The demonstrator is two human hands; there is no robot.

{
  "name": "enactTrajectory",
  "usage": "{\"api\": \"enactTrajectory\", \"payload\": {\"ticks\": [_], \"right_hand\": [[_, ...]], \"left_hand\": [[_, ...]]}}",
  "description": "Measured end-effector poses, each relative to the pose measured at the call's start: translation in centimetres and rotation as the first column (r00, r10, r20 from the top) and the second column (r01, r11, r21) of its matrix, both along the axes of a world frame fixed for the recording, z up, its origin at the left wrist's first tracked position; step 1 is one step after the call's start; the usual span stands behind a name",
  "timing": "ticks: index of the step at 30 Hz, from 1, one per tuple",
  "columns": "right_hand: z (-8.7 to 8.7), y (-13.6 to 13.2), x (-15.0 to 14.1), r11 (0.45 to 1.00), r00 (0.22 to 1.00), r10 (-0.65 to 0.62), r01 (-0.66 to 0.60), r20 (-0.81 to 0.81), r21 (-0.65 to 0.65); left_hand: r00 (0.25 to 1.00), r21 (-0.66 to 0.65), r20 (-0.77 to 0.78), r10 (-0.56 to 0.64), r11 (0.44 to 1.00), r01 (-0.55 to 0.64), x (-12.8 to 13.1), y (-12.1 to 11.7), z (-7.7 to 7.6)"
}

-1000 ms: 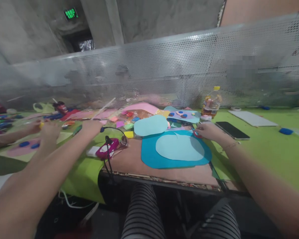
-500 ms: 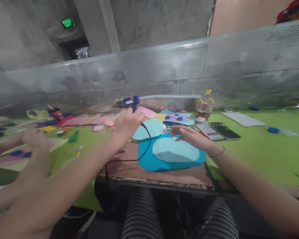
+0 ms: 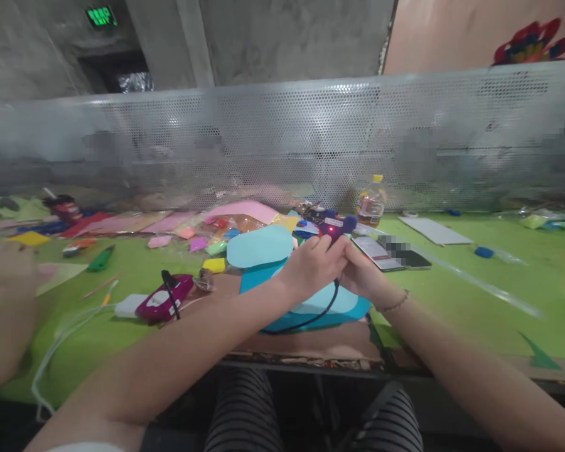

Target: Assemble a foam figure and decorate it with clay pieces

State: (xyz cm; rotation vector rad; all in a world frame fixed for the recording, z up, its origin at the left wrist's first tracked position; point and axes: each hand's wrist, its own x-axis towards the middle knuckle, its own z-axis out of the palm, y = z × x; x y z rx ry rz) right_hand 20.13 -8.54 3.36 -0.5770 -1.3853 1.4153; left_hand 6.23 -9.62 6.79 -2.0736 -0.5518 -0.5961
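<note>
My left hand [image 3: 311,267] is closed around the handle of a dark blue glue gun [image 3: 334,222] with a small red light lit. My right hand [image 3: 361,275] is closed against the same handle from the right, its fingertips partly hidden. A long clear glue stick [image 3: 480,281] reaches out to the right from the gun. Its black cord [image 3: 327,309] hangs down across a light blue paper oval [image 3: 346,301]. That oval lies on a larger teal sheet [image 3: 282,321]. Beside them, a second light blue paper shape [image 3: 260,246] lies behind my left wrist.
A magenta device [image 3: 162,301] with a white plug lies left of my forearm. Behind my hands stand a yellow-capped bottle [image 3: 371,202] and a phone [image 3: 417,258]. A white board [image 3: 434,230] lies right. Another person's blurred hand [image 3: 7,282] is at far left.
My left hand has brought the glue gun rightward and nearer. My right hand, spread over the paper before, has come up to the gun's handle. The view has turned slightly right.
</note>
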Motion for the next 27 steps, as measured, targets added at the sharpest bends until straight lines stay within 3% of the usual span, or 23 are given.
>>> {"api": "enactTrajectory", "payload": {"ticks": [5,10,13,17,20,23,25,27], "right_hand": [[0.9,-0.6,0.1,0.995,0.998,0.057,-0.055,-0.023,0.086],[1.1,-0.7,-0.6,0.988,0.987,0.154,-0.153,-0.052,0.029],[1.2,-0.5,-0.8,0.989,0.985,0.144,-0.147,-0.099,-0.018],[1.6,-0.6,-0.5,0.989,0.983,0.132,-0.140,-0.126,-0.054],[2.1,-0.6,0.1,0.989,0.983,0.130,-0.138,-0.129,-0.053],[2.8,-0.2,0.9,0.996,0.990,0.064,-0.071,-0.122,-0.057],[3.1,0.2,1.6,0.998,0.991,-0.017,0.009,-0.130,-0.067],[3.3,0.8,2.2,0.995,0.988,-0.065,0.055,-0.142,-0.078]], "left_hand": [[0.995,-0.034,-0.057,-0.081,0.996,0.079,-1.0,1.1,0.3],[0.976,-0.174,-0.100,-0.195,0.969,0.175,-2.7,1.9,1.3],[0.973,-0.252,-0.012,-0.231,0.942,0.220,-3.2,2.0,1.8],[0.922,-0.310,0.137,-0.363,0.868,0.388,-3.2,2.0,2.0],[0.890,-0.273,0.176,-0.421,0.848,0.455,-3.9,2.6,1.3],[0.901,-0.223,0.235,-0.364,0.882,0.415,-5.4,3.9,-0.4],[0.941,-0.356,0.201,-0.273,0.874,0.329,-6.4,5.0,-1.9],[0.974,-0.550,0.038,-0.222,0.810,0.206,-7.0,6.1,-3.4]]}}
